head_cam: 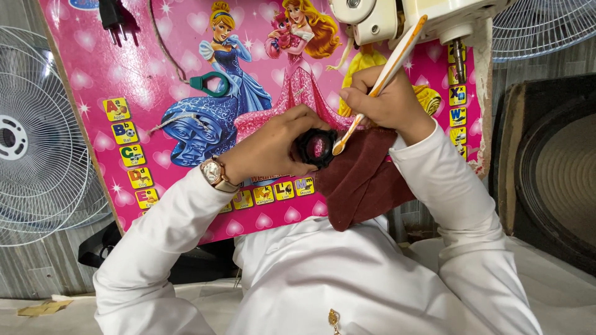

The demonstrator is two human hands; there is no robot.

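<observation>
Wearing white sleeves that fill the bottom of the view, the person works with both hands raised over a pink picture-covered surface (186,56). A small gold pendant (334,319) hangs on the white garment nearest the camera. Above it, a dark maroon cloth (363,180) drapes off the edge of the surface toward the person's chest.

The left hand (273,149), with a rose-gold wristwatch (214,174) on the wrist, is curled around a small black ring-shaped part (315,149), its fingers closed on it just at the cloth's left edge. The right hand (385,102) is closed around the handle of an orange and white brush (382,80), held slanted, with its lower tip touching the rim of the black ring. The two hands sit close together, just apart.

Farther off, a teal-handled snipper (208,84) lies on the pink surface, and a black plug (112,15) rests near its top edge. A cream sewing machine head (379,18) stands behind the right hand. White fans (37,136) flank the scene on both sides.
</observation>
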